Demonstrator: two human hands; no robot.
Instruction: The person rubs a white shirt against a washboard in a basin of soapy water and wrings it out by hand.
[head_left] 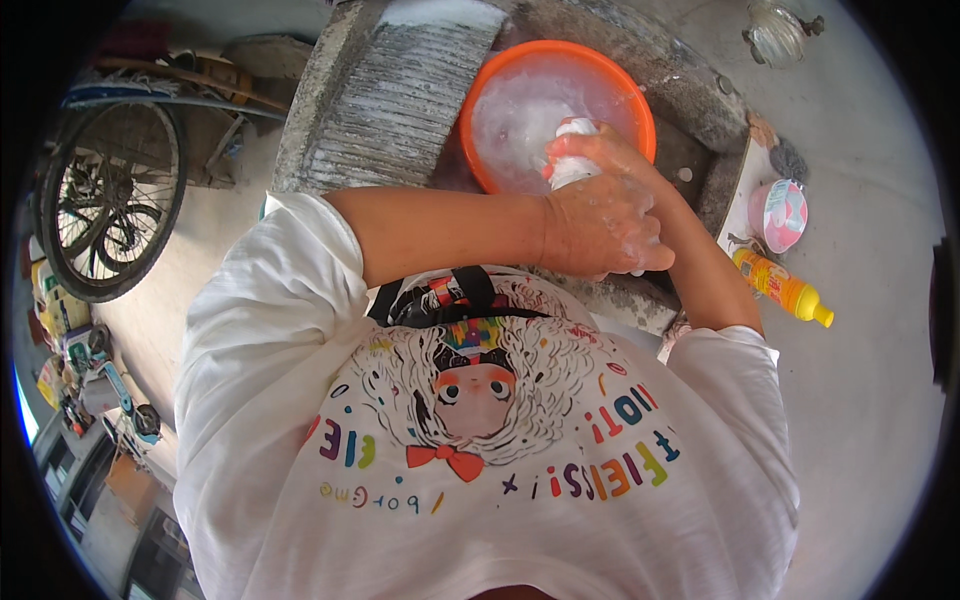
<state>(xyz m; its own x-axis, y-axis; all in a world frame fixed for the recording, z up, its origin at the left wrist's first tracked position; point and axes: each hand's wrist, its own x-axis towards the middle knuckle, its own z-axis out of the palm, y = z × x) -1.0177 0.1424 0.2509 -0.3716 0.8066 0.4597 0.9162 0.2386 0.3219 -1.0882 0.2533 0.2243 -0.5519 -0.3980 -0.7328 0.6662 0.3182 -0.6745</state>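
Note:
Over the near right side of an orange basin (645,120), a wet white cloth (573,172) is bunched and twisted between my two hands. My left hand (603,222), nearer my body, is closed around its near end, with a bit of white showing under the fingers. Just beyond it, my right hand (612,155) grips the far part, fingers wrapped round it. Suds cling to both hands. Cloudy, foamy water (525,105) lies in the basin, which sits inside a grey concrete sink (715,110).
A ribbed concrete washboard slope (400,105) adjoins the basin on the left. To the right are a yellow bottle (775,283) lying on its side, a pink-and-white tub (782,215) and a grey scouring pad (788,162). A bicycle wheel (115,200) stands far left.

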